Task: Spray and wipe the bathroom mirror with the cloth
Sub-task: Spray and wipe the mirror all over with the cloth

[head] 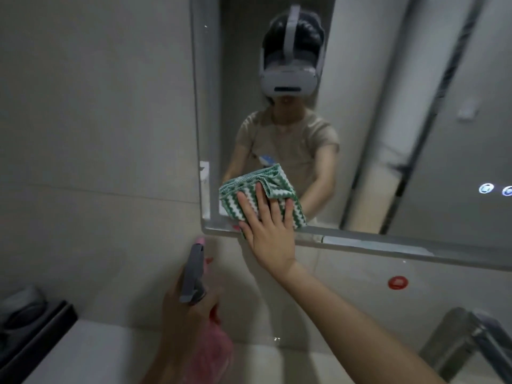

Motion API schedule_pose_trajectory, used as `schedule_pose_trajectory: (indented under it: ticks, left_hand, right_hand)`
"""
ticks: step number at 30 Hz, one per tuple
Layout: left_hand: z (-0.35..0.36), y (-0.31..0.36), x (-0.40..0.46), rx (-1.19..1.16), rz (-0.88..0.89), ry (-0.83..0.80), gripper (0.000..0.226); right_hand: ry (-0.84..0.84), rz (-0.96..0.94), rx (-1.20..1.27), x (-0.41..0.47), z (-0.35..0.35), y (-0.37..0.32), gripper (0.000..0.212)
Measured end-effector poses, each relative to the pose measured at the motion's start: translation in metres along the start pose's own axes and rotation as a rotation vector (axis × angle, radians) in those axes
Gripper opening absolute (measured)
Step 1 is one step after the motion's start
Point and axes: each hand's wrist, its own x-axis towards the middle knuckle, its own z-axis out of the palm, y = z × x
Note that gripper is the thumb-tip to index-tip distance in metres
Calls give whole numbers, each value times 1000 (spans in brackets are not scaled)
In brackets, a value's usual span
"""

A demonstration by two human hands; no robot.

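Note:
The bathroom mirror (pixel 388 120) hangs on the grey tiled wall and fills the upper right of the view. My right hand (pixel 270 234) presses a folded green-and-white striped cloth (pixel 249 195) flat against the glass at its lower left corner, fingers spread over the cloth. My left hand (pixel 182 309) is lower and nearer, gripping a pink spray bottle (pixel 213 353) by the neck. The bottle's grey trigger head (pixel 194 273) points up toward the mirror's bottom edge. The mirror reflects me and the headset.
A chrome tap (pixel 468 336) stands at the lower right. A black shelf (pixel 36 336) holding a dark item sits at the lower left beside the white counter (pixel 91 353). A red round sticker (pixel 398 282) is on the wall under the mirror.

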Motion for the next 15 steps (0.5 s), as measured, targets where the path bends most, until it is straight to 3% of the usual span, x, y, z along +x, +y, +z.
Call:
schedule_pose_trajectory:
  ticks: [6, 15]
  left_hand:
    - [-15, 8, 7, -80, -32, 39, 19]
    - [-2, 30, -3, -137, -35, -22, 42]
  right_hand:
    - [22, 1, -25, 8, 6, -21, 61]
    - [-115, -242, -43, 1, -11, 9, 76]
